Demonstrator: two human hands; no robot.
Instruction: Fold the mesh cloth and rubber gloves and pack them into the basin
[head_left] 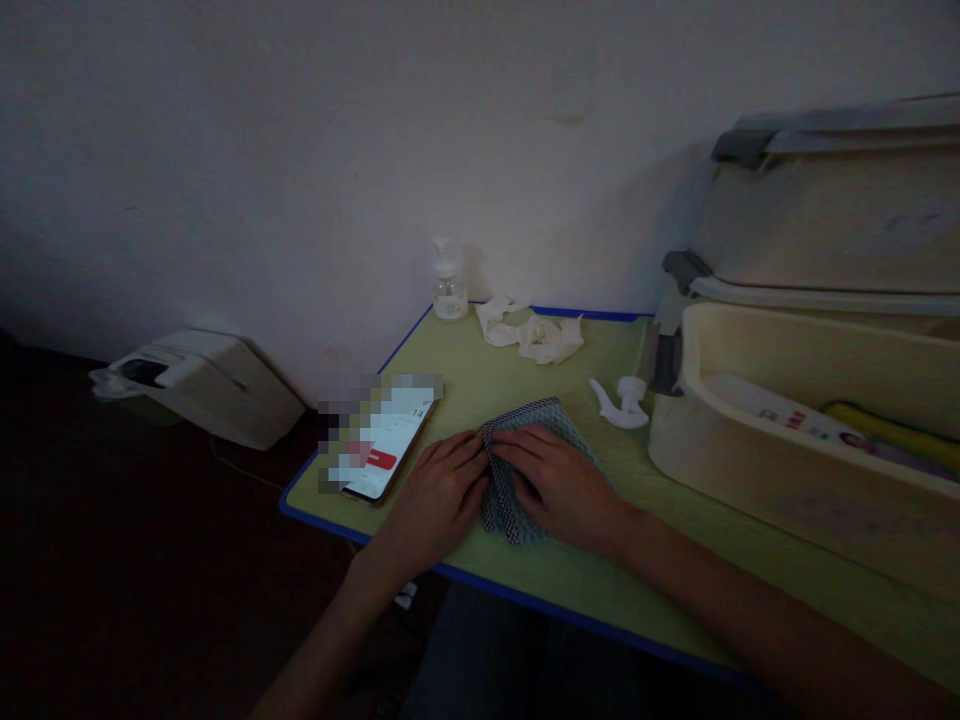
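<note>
A blue-grey cloth (540, 410) with a dark checked border lies folded on the table under my two hands. My left hand (442, 490) is closed at the cloth's left side, its fingertips and thumb on the bordered edge. Across from it, my right hand (559, 490) grips the same cloth with bent fingers near that edge, its palm covering the middle. The fingertips of both hands almost meet at the top of the border. Just left of my left hand lies a phone (401, 435) with a lit screen, partly pixelated.
The yellow-green table (480, 570) has a blue rim. At its back stand a clear pump bottle (450, 295) and crumpled tissue (551, 337). A white spray nozzle (622, 405) lies near an open cream bin (750, 480) holding packets. A white bin-like object (210, 385) stands left.
</note>
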